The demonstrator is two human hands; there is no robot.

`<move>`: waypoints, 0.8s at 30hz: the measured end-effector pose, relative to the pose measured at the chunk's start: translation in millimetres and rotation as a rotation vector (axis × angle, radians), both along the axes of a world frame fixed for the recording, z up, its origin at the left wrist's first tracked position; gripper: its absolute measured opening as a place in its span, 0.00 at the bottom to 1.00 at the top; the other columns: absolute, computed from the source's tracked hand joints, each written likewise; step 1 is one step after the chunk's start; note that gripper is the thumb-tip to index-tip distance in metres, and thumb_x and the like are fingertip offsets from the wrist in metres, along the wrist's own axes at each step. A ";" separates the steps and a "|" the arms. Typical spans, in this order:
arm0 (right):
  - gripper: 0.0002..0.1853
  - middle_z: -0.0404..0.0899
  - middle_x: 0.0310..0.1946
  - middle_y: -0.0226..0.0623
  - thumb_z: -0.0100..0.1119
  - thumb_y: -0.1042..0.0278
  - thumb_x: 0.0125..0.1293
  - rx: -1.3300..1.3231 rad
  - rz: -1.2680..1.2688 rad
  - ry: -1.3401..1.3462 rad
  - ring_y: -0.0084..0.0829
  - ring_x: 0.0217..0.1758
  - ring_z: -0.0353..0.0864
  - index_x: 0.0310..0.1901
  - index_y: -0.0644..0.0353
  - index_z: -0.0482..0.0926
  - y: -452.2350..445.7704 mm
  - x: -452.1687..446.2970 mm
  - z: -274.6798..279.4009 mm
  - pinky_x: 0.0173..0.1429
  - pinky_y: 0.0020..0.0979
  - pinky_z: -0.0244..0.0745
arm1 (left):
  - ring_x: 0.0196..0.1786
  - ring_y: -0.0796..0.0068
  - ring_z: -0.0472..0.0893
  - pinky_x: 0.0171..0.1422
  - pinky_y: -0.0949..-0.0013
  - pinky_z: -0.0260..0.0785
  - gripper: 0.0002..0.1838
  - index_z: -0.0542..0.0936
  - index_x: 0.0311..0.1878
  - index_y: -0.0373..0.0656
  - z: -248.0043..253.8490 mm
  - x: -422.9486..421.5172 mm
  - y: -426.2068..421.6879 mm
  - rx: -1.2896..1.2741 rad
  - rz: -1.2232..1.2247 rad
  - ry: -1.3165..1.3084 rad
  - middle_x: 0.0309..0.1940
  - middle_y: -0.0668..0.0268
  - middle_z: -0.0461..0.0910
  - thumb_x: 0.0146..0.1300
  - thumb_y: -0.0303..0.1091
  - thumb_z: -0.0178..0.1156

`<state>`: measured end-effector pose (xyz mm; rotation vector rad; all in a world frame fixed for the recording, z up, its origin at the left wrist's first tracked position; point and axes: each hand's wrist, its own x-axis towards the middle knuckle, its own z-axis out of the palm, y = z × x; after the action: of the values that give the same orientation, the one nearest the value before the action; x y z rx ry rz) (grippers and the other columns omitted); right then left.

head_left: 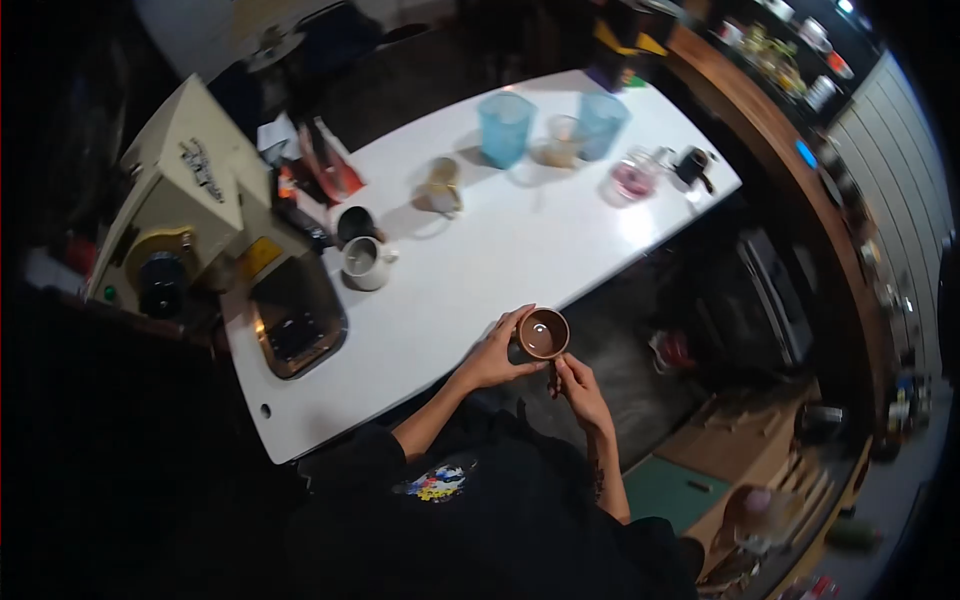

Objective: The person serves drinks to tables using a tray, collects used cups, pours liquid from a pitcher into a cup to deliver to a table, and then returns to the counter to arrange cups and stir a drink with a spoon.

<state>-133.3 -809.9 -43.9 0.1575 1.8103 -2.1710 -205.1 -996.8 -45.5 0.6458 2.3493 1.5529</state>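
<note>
A brown cup (543, 334) is held between both hands, just off the front edge of the white table (470, 280). My left hand (490, 357) wraps around the cup's left side. At its lower right, my right hand (578, 392) is closed on what looks like the cup's handle. From above I look into the glossy brown inside, where light glints; whether there is liquid in it I cannot tell. A white mug (366, 264) stands on the table to the left, beside a cup with a dark inside (354, 224).
Two blue tumblers (505, 130) (601, 128) with a glass between them, an amber glass mug (441, 186) and a glass with pink contents (633, 180) stand further back. At left are a cream machine (195, 180) and a dark tray (300, 335). A wooden counter edge (780, 130) runs along the right.
</note>
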 end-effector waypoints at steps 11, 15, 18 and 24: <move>0.16 0.68 0.23 0.25 0.44 0.59 0.75 0.173 0.539 0.044 0.18 0.27 0.66 0.35 0.63 0.73 -84.9 -126.0 -16.8 0.33 0.23 0.64 | 0.65 0.57 0.69 0.67 0.59 0.63 0.46 0.62 0.67 0.45 21.7 -27.1 -101.8 -0.069 0.488 0.047 0.64 0.55 0.66 0.45 0.40 0.75; 0.16 0.72 0.23 0.27 0.43 0.61 0.75 0.065 0.702 -0.080 0.17 0.26 0.66 0.36 0.64 0.74 -107.6 -149.9 -1.6 0.32 0.22 0.63 | 0.63 0.62 0.71 0.67 0.60 0.64 0.43 0.62 0.67 0.43 8.2 -16.3 -122.5 0.010 0.598 0.037 0.63 0.57 0.67 0.50 0.40 0.73; 0.19 0.71 0.23 0.28 0.41 0.57 0.75 0.133 0.789 -0.027 0.17 0.24 0.68 0.37 0.65 0.75 -120.8 -162.6 -1.1 0.30 0.23 0.65 | 0.62 0.65 0.72 0.64 0.63 0.66 0.37 0.62 0.67 0.42 6.8 -11.0 -142.2 0.227 0.690 -0.106 0.59 0.57 0.71 0.57 0.36 0.68; 0.17 0.72 0.23 0.29 0.42 0.60 0.75 0.097 0.845 -0.068 0.18 0.25 0.68 0.35 0.64 0.74 -126.2 -180.1 -7.6 0.31 0.23 0.66 | 0.64 0.64 0.67 0.65 0.59 0.63 0.35 0.60 0.66 0.41 -16.7 -24.8 -167.2 0.286 1.016 0.005 0.61 0.57 0.66 0.59 0.32 0.66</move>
<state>-313.4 -936.1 -51.5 -0.4324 1.5397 -1.4581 -230.0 -1164.1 -62.2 -0.6458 2.6113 2.2511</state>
